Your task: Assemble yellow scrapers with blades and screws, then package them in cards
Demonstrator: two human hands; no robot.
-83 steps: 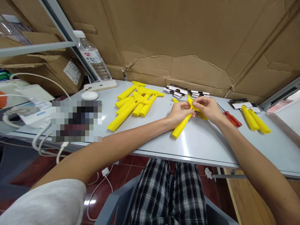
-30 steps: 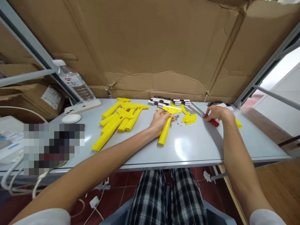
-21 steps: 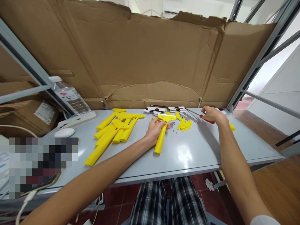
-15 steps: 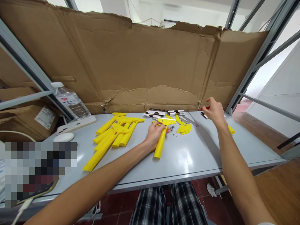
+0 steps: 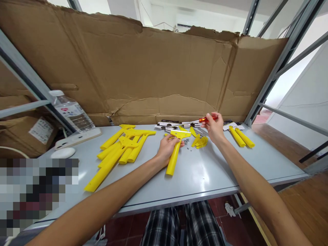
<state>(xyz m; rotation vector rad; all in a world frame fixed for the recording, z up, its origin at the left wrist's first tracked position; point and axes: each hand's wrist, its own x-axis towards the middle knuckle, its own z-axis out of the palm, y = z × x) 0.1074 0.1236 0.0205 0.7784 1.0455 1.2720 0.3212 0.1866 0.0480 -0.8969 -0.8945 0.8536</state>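
My left hand (image 5: 167, 148) is closed around a yellow scraper (image 5: 174, 156), its wide head pointing away from me and its handle towards me. In my right hand (image 5: 215, 129) is a red-handled screwdriver (image 5: 205, 119), whose shaft points left above the scraper's head. Small screws (image 5: 188, 141) lie scattered just right of the scraper. Beside them rests a little pile of flat yellow plates (image 5: 200, 141). Several more yellow scrapers (image 5: 112, 160) are heaped to the left of my left hand. Two yellow handles (image 5: 241, 137) lie beyond my right forearm.
White and black packets (image 5: 164, 124) line the back of the grey table (image 5: 205, 174), against a tall cardboard sheet (image 5: 159, 68). At the left stand a clear plastic bottle (image 5: 74, 112), a power strip (image 5: 78, 138) and a white mouse (image 5: 63, 152). Metal posts (image 5: 275, 68) frame the sides.
My right hand has come left from the right back of the table, bringing the screwdriver over beside the scraper. My left hand keeps its hold on the scraper.
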